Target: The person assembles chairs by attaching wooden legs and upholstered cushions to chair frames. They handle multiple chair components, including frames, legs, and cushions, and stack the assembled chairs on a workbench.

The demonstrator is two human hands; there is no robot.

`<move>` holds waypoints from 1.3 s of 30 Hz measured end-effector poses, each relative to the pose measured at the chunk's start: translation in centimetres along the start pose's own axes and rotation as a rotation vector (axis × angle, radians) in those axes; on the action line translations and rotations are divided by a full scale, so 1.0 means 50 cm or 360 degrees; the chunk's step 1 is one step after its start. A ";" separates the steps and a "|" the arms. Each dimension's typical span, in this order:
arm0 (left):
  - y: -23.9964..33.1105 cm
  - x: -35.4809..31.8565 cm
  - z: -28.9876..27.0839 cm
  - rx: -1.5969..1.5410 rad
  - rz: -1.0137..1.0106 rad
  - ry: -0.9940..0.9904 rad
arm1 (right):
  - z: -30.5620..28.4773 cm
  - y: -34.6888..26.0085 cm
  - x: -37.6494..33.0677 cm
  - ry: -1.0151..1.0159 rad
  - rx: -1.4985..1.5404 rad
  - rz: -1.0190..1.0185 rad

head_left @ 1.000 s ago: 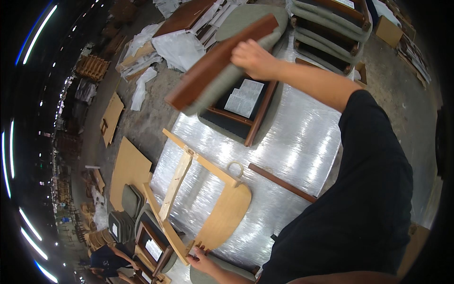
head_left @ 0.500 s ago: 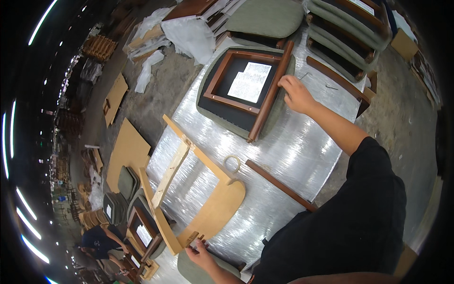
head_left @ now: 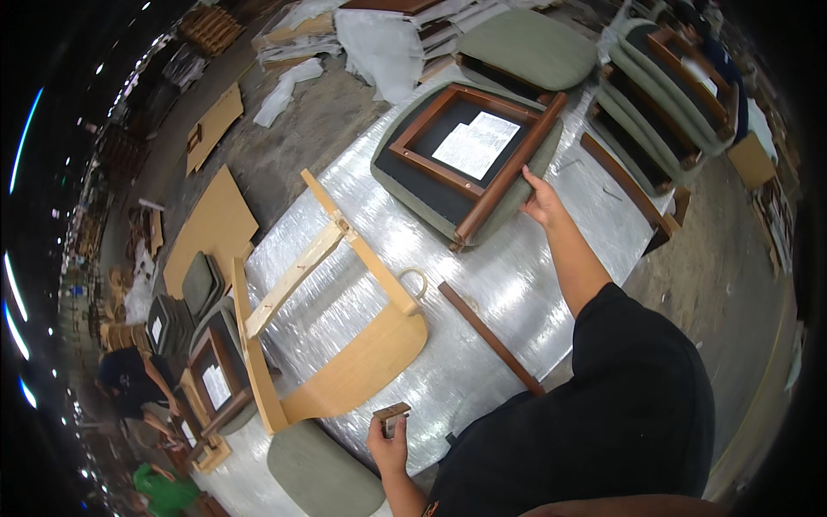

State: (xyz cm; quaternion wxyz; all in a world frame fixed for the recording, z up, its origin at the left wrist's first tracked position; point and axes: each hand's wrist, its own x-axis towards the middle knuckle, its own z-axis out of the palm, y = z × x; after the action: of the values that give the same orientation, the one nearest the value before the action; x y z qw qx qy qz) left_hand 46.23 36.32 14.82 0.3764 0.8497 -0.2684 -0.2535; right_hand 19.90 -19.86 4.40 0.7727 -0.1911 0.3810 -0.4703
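Note:
A small brown wooden piece (head_left: 392,414) is pinched in the raised fingers of my left hand (head_left: 389,446), above the wrapped tabletop's near side. My right hand (head_left: 542,200) reaches out with its fingers apart, against or just beside a long round brown wooden rail (head_left: 500,186). That rail lies across an upturned green padded seat (head_left: 389,177), whose dark underside carries a brown frame and a white label. Left of centre lies a light wood chair frame (head_left: 376,269) with a curved panel. A straight brown wooden strip (head_left: 491,339) lies nearer me.
A roll of tape (head_left: 413,282) touches the light frame. Beyond my right hand are a curved brown rail (head_left: 624,185) and thin metal hex keys (head_left: 613,191). Stacked green seats (head_left: 663,112) stand at the far right. A co-worker (head_left: 136,379) bends at the left.
My left hand has lifted the small wooden piece away from the light frame, to the right. My right hand has slid a little along the rail toward me and its fingers have spread. The view has turned.

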 end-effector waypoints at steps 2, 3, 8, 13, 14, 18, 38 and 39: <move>0.008 0.007 -0.001 -0.0038 0.0014 0.0001 | 0.060 -0.042 0.008 -0.0095 -0.0109 -0.0204; 0.014 0.013 -0.002 -0.0039 0.0041 -0.0013 | 0.093 -0.073 0.005 -0.0130 -0.0163 -0.0308; 0.050 0.052 0.003 -0.0121 0.0102 -0.0088 | 0.280 -0.268 -0.020 0.0082 -0.0437 -0.0499; 0.051 0.080 0.014 -0.0362 0.0269 -0.0126 | 0.309 -0.448 -0.109 0.0164 -0.0705 -0.0384; 0.045 0.084 0.016 -0.0368 0.0235 -0.0130 | 0.305 -0.472 -0.127 0.0121 -0.0760 -0.0430; 0.011 0.087 0.021 -0.0508 0.0308 -0.0282 | 0.306 -0.509 -0.224 -0.0007 -0.1047 -0.0582; 0.236 0.195 0.121 -0.0611 0.0859 -0.0892 | 0.448 -0.443 -0.153 0.0832 -0.2167 -0.0818; 0.260 0.206 0.128 -0.0620 0.0936 -0.0852 | 0.454 -0.436 -0.134 0.1016 -0.2328 -0.1393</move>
State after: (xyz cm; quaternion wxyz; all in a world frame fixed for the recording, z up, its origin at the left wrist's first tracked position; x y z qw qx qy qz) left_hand 46.21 18.99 18.79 0.5029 0.5547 -0.5340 -0.3928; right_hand 22.89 -26.03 35.84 0.0689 -0.6220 0.6736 -0.3932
